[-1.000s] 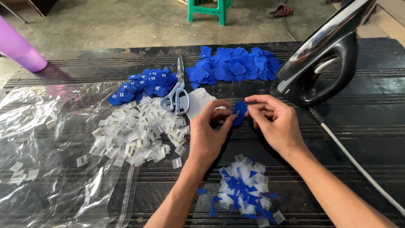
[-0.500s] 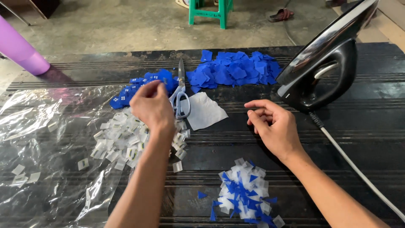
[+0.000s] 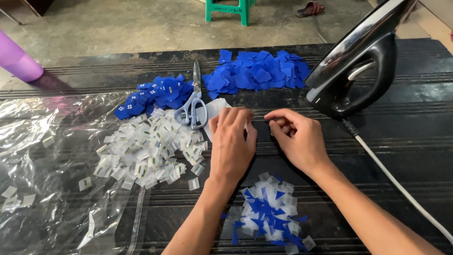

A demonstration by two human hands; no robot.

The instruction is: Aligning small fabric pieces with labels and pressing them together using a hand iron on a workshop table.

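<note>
We are looking down at a dark ribbed surface [image 3: 406, 156] that stands on a bare concrete floor [image 3: 118, 28], with a green stool [image 3: 227, 8] and a sandal [image 3: 310, 8] far beyond our hands. Our left hand [image 3: 232, 144] lies palm down with its fingers loosely together, the fingertips resting on a white sheet [image 3: 216, 111] that peeks out just beyond them; whether it grips anything underneath we cannot tell. Our right hand [image 3: 298, 137] sits just beside it, thumb and fingers curled inward and pressed together at the tips, but whatever they may pinch is too small to make out. Just beyond the left hand lie the scissors [image 3: 192, 105], blades pointing away from us, handles touching the white sheet. To the left of that hand spreads a heap of small clear packets [image 3: 146, 153] on crinkled clear plastic film [image 3: 42, 156], and beyond those a pile of blue tags [image 3: 155, 94]. Further beyond both hands lies a larger pile of blue fabric pieces [image 3: 259, 71]. Beyond the right hand stands a black iron [image 3: 358, 71], tipped up on its heel, its white cord [image 3: 401, 184] running past our right forearm. Near our wrists, between our arms, sits a small heap of mixed blue and white scraps [image 3: 271, 212]. A purple cup [image 3: 18, 60] stands far off to the left.
</note>
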